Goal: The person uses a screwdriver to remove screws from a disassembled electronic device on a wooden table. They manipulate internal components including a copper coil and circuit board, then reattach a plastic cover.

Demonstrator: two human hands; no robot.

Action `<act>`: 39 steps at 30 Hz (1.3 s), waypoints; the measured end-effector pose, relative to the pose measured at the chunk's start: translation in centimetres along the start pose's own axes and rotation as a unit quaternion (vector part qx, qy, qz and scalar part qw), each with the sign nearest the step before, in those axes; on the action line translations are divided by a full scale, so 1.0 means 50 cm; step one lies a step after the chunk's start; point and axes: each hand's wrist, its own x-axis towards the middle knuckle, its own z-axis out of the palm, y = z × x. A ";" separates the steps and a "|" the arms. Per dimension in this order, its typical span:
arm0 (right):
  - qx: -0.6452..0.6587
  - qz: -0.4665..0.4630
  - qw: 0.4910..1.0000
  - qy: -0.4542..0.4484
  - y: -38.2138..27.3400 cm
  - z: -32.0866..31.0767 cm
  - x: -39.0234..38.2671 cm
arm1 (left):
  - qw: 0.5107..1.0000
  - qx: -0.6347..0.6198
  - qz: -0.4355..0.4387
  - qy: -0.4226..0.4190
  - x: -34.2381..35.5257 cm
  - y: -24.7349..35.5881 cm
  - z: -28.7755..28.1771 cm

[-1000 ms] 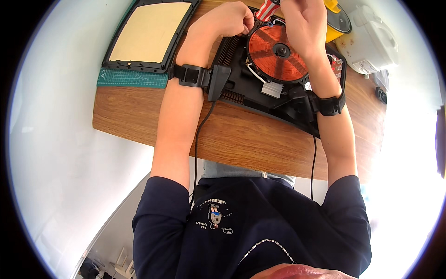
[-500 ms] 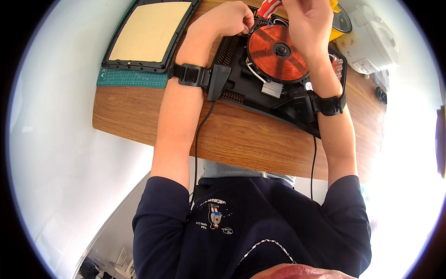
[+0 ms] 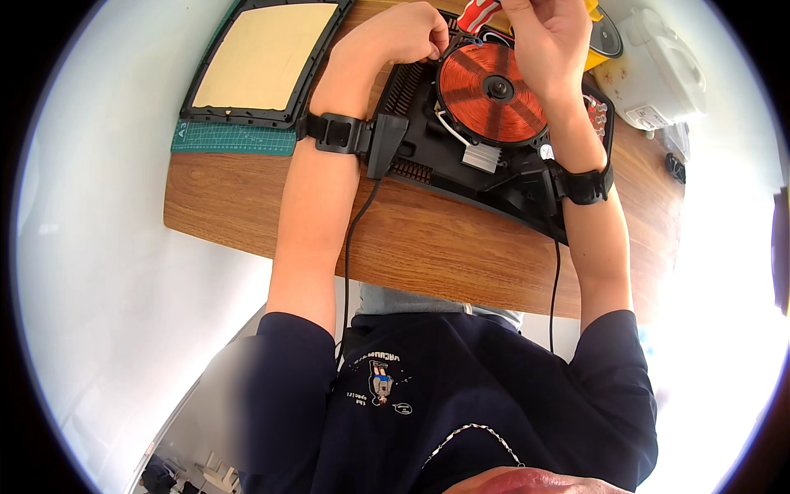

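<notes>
An opened black appliance housing holds a round copper coil, a silver finned heat sink and a board of small parts. My left hand is bent over the housing's back left, fingers pinched beside the coil's rim; what they hold is hidden. My right hand is raised over the coil's back right, its curled fingers at the top edge on a red-and-white handled tool. The tool's far part is too small to make out among wires behind the coil.
At left a black framed panel with cream top lies on a green cutting mat. Behind at right stand a yellow container and a white appliance, near small black items. The wooden table has a curved front edge.
My right hand and the red-and-white tool have shifted slightly to the right. My left hand stays pinched at the same place.
</notes>
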 end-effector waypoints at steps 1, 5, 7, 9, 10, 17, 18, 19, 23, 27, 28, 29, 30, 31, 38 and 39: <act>0.005 0.007 1.000 -0.002 -0.002 0.001 -0.001 | 1.000 -0.007 -0.004 0.001 0.000 -0.002 0.001; -0.005 -0.002 1.000 -0.006 0.003 0.001 -0.001 | 1.000 -0.013 -0.015 -0.002 0.004 -0.007 0.004; -0.002 0.000 1.000 -0.009 0.004 0.000 -0.002 | 1.000 0.002 -0.001 -0.006 0.002 -0.002 0.001; 0.004 -0.002 1.000 -0.015 0.002 0.001 -0.002 | 1.000 -0.002 -0.007 -0.006 0.002 0.000 0.001; 0.007 -0.003 1.000 -0.018 0.002 0.002 -0.002 | 1.000 -0.004 -0.010 -0.007 0.001 0.000 0.001; -0.049 -0.006 0.999 0.023 0.022 -0.003 -0.011 | 1.000 0.001 0.007 -0.005 0.003 -0.008 0.003; -0.026 -0.006 1.000 0.007 0.010 0.005 -0.006 | 1.000 0.001 0.006 -0.004 0.003 -0.008 0.004; -0.003 -0.007 1.000 -0.009 0.004 0.009 -0.003 | 1.000 0.000 0.006 -0.003 0.002 -0.007 0.004; -0.011 -0.007 1.000 -0.006 0.001 0.010 -0.003 | 1.000 -0.006 -0.001 -0.004 0.002 -0.004 0.004; -0.006 0.001 1.000 0.009 0.002 0.016 -0.004 | 1.000 -0.016 -0.004 -0.002 0.006 -0.011 0.008; -0.002 0.005 1.000 0.015 0.002 0.018 -0.004 | 1.000 -0.020 -0.008 -0.001 0.007 -0.012 0.009; -0.010 0.013 1.000 0.013 0.002 0.018 -0.004 | 1.000 -0.010 -0.004 -0.001 0.006 -0.012 0.008; -0.019 0.021 1.000 0.011 0.000 0.018 -0.003 | 1.000 -0.001 -0.001 -0.001 0.004 -0.012 0.007; -0.027 0.029 0.999 0.009 -0.003 0.018 -0.003 | 1.000 0.009 0.003 0.000 0.003 -0.011 0.006; -0.107 0.041 0.993 0.020 -0.028 0.018 0.002 | 0.999 0.040 0.020 0.002 0.004 -0.010 0.004; -0.108 0.055 0.992 0.021 -0.035 0.020 0.003 | 0.999 0.042 0.022 0.001 0.003 -0.011 0.004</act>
